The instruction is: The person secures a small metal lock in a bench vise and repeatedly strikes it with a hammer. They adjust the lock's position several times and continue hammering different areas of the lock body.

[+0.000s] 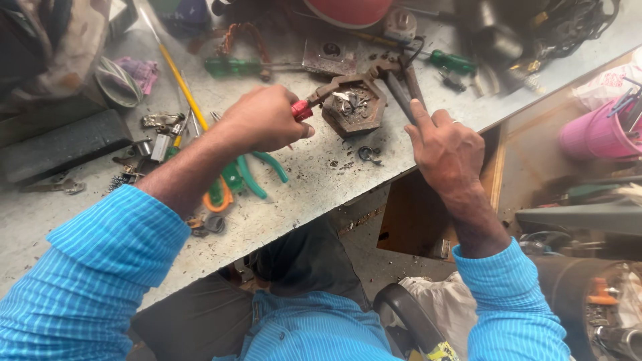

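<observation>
Left hand [264, 120] is wrapped tight round a red-handled tool [302, 110], fist fully closed, and the tool's rusty metal end reaches over the top edge of a brown hexagonal block [353, 105] sitting on the grey workbench [314, 180]. There's a little heap of shiny metal scraps [352, 100] in the block's hollow. Right hand [447, 144] is on a pair of dark pliers [400, 81] just right of the block — fingers curled round the handles, index finger stretched out along them, and the plier nose sits at the block's upper right corner. Can't tell if the nose is biting anything.

A small metal ring [366, 153] lies on the bench just below the block, between the two hands. Behind the left forearm there are teal-handled pliers [257, 170] and an orange-handled tool [218, 195], with a yellow pencil-like stick [182, 83] further back. Two green-handled screwdrivers at the far side – one left [231, 65], one right [453, 61]. Pink bucket [595, 130] off to the right, below bench level
</observation>
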Available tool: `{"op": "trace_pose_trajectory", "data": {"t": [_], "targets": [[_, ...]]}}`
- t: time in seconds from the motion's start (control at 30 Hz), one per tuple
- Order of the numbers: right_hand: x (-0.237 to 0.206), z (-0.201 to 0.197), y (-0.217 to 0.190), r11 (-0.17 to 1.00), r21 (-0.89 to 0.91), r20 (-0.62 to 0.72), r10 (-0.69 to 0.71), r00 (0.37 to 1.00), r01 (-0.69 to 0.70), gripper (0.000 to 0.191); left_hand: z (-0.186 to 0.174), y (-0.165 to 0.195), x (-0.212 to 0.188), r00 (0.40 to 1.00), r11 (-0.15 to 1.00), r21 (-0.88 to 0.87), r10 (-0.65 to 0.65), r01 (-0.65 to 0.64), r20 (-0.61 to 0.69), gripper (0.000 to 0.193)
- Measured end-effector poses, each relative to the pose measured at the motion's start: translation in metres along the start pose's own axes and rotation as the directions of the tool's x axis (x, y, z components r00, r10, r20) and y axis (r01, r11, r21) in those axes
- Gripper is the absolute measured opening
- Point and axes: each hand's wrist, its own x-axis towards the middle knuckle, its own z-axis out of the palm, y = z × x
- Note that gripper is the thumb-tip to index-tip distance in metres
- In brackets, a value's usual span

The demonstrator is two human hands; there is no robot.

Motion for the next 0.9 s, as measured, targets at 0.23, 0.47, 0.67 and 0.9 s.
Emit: {"op": "trace_pose_trajectory", "data": {"t": [0.23, 0.47, 0.67, 0.9], "targets": [[0.032, 0.007, -0.027, 0.798, 0.501, -0.257, -0.234, 0.938, 0.336, 0.036, 0.001, 0.000, -0.007, 0.999, 1.000, -0.012, 0.029, -0.029, 0.014, 0.039], [0.041, 0.025, -0.046, 0.711, 0.621, -0.280, -0.192, 0.941, 0.330, 0.025, 0.007, -0.003, -0.009, 0.998, 0.991, -0.129, -0.025, 0.033, 0.060, 0.035], [0.040, 0.033, -0.055, 0.730, 0.584, -0.404, -0.118, 0.907, 0.355, 0.013, 0.015, 0.003, -0.008, 0.992, 0.975, -0.217, -0.022, 0.048, 0.122, 0.038], [0.039, 0.048, -0.054, 0.774, 0.493, -0.465, -0.153, 0.872, 0.398, 0.015, 0.019, 0.006, -0.005, 0.997, 0.985, -0.158, 0.073, -0.076, -0.021, 0.031]]}}
